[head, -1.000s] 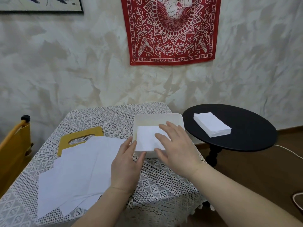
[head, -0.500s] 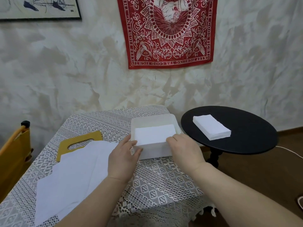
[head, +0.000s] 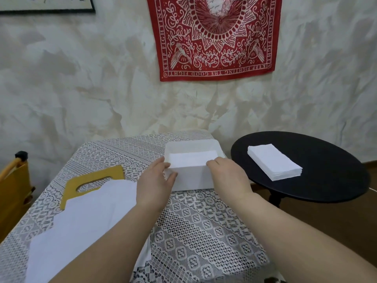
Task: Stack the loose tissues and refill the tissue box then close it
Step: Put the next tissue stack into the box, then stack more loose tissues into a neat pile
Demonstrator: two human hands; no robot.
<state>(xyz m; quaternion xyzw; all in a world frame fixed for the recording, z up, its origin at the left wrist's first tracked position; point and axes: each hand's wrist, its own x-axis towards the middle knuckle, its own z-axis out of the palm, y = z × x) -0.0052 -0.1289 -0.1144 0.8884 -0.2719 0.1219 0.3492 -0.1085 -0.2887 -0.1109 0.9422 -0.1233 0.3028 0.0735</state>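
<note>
The white tissue box [head: 191,178] stands open at the far side of the lace-covered table [head: 204,231], with flat white tissues [head: 193,159] lying inside it. My left hand [head: 154,182] grips the box's near left corner, thumb against the front wall. My right hand [head: 226,174] holds the near right corner, its fingers curled over the front rim. The box's yellow lid [head: 70,190], with a slot in it, lies flat to the left. Loose white tissues [head: 87,225] spread over the lid's near edge and the table's left side.
A neat stack of white tissues [head: 273,160] sits on a round black side table [head: 326,180] to the right. A yellow chair [head: 12,190] stands at the left edge. A wall with a red hanging cloth lies right behind the table.
My right hand has drawn back off the tissues in the box to its near right corner. My left hand has slid up along the near left corner.
</note>
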